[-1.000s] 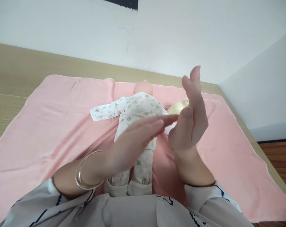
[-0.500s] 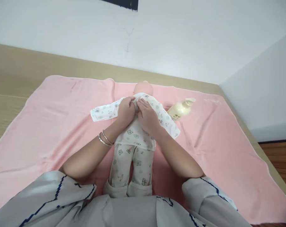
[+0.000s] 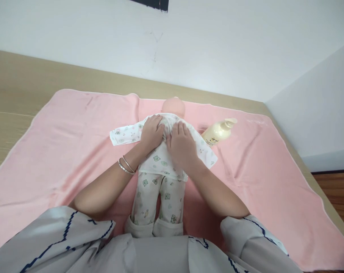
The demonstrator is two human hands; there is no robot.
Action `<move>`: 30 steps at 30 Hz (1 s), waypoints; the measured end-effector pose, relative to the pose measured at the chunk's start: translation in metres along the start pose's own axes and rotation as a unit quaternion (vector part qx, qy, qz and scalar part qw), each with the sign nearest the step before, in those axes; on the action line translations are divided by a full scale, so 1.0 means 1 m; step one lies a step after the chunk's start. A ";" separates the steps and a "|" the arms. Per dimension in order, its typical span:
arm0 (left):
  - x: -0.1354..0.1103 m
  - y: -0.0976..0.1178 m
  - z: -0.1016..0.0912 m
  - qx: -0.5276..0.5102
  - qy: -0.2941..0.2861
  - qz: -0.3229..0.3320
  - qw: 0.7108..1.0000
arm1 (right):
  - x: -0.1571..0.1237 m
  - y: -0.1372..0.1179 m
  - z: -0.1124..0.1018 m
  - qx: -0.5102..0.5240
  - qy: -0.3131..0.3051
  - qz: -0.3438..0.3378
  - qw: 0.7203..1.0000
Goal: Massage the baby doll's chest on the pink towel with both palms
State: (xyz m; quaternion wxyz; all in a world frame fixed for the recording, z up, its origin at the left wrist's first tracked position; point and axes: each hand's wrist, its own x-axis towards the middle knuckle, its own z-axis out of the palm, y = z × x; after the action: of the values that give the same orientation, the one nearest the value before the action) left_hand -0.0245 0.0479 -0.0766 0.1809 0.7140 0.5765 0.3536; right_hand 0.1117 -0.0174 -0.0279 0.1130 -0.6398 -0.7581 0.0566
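A baby doll [image 3: 173,106] lies with its head away from me, dressed in a white printed top [image 3: 160,161] and matching trousers [image 3: 168,197]. Both arms of the doll spread sideways in the sleeves. My left hand [image 3: 152,132] rests on the upper left of the top, fingers stretched out and a little bent over the cloth. Flat on the upper right side lies my right hand [image 3: 183,144], its fingers extended and its thumb pointing to the middle. A narrow strip of bunched cloth shows between the two hands. Neither hand grips anything that I can see.
A cream pump bottle [image 3: 219,132] lies on its side by the doll's right-hand sleeve. Beneath everything spreads a pink blanket [image 3: 260,170] with folds, on a wooden surface [image 3: 15,72]. White walls [image 3: 217,45] rise behind and at the right.
My hands have moved apart across the top: the right slid to the right with its fingers turned more forward, and the left opened flatter. The doll and bottle stay in place.
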 end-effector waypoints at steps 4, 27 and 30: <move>0.001 -0.001 0.002 0.007 0.011 0.002 1.000 | -0.001 -0.004 0.007 0.021 0.009 -0.093 0.995; -0.005 0.014 -0.004 0.101 -0.021 0.052 0.993 | 0.024 0.015 0.007 0.081 -0.002 -0.017 0.997; -0.019 0.032 -0.007 0.129 -0.050 0.043 0.989 | 0.035 0.026 0.007 0.092 0.000 0.016 0.996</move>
State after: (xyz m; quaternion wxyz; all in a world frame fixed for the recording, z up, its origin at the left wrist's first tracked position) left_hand -0.0092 0.0202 -0.0562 0.1003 0.7722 0.5765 0.2475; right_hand 0.1293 0.0216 -0.0372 0.1703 -0.6390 -0.7392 0.1274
